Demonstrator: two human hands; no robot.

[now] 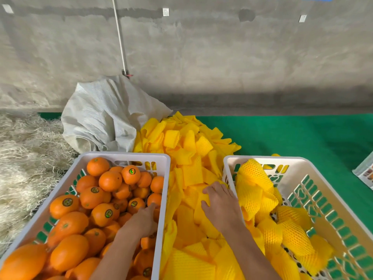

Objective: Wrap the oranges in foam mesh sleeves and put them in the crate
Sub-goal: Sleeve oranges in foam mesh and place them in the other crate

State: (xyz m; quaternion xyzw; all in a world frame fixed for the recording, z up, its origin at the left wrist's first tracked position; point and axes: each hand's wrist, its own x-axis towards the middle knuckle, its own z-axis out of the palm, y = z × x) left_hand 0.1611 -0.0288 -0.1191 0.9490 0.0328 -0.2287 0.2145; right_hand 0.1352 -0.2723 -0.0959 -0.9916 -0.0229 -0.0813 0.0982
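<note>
Our left hand point(144, 219) reaches into the oranges point(110, 180), fingers extended onto one. Our right hand point(219, 201) lies spread on soft, springy sleeves point(189, 150); we'd pinch one's edge. Wrapped fruit fills the crate point(323, 190).

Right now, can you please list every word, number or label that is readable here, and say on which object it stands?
No text can be read.
Round stickers on the oranges: print too small and blurred.
Printed packet at the right edge: blurred and cut off.
White tags on the wall: no writing visible.
</note>
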